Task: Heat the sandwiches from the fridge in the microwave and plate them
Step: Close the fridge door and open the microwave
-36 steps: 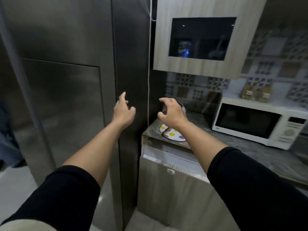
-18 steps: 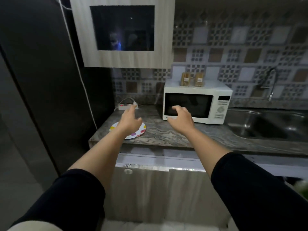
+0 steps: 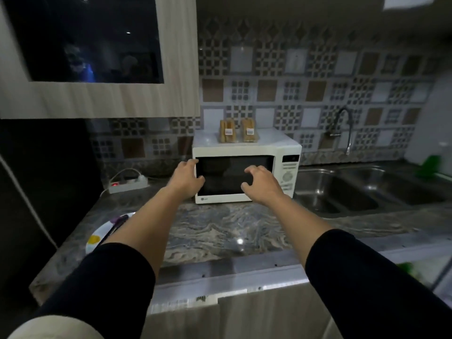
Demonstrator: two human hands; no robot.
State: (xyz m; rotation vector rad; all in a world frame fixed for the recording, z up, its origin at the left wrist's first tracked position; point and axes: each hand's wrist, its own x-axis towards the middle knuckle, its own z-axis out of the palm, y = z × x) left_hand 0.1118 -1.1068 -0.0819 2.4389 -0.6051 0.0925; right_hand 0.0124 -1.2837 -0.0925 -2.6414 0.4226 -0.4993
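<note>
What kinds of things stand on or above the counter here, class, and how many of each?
Wrapped sandwiches, on top of the microwave: 2
Microwave: 1
Spotted plate: 1
Power strip: 1
Tap: 1
Total: 6

The plate point(image 3: 102, 234) at lower left is largely covered by the left forearm, and a dark utensil on it cannot be identified. The labels on the two wrapped sandwiches point(image 3: 238, 134) atop the microwave point(image 3: 288, 152) are too small to be read. A green object point(image 3: 431, 165) at the right edge is blurred beyond recognition. The sink point(image 3: 381, 192) is cut off at the right edge.
</note>
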